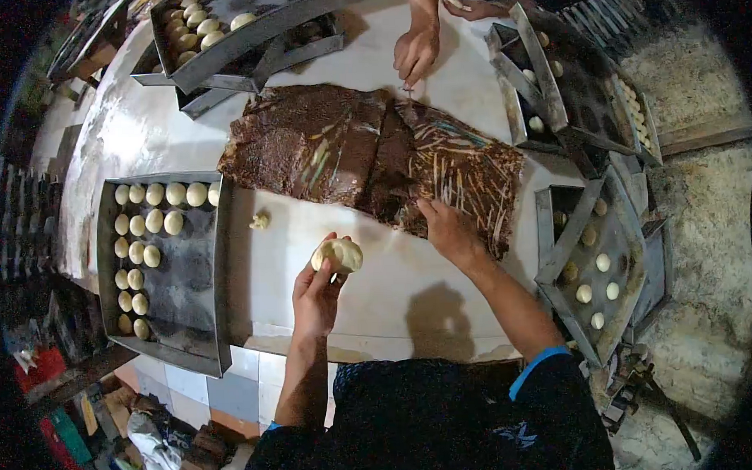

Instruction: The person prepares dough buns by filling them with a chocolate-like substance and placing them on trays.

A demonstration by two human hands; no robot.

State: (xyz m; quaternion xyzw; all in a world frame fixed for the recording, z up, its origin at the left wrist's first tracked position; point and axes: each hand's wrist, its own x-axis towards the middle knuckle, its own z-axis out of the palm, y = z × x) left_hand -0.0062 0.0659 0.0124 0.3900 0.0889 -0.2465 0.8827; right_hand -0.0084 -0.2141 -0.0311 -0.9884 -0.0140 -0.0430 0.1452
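Observation:
My left hand (313,297) is closed around a pale, flattened piece of dough (348,254), held above the white tabletop. My right hand (454,232) is at the near edge of a large dark brown slab of chocolate-like paste (302,146), its fingers pinched together on that edge. Pale and coloured streaks mark the slab, mostly on its right part. A small dough scrap (260,220) lies on the table to the left of the held dough. On the left stands a metal tray (183,291) with several round dough balls (175,193) in rows.
Another person's hand (418,53) reaches to the slab's far edge. Stacked metal trays with dough balls stand at far left (261,28) and far right (544,72). A further tray (591,339) with several balls is at the right. Blue and white tiles (231,395) show below the table.

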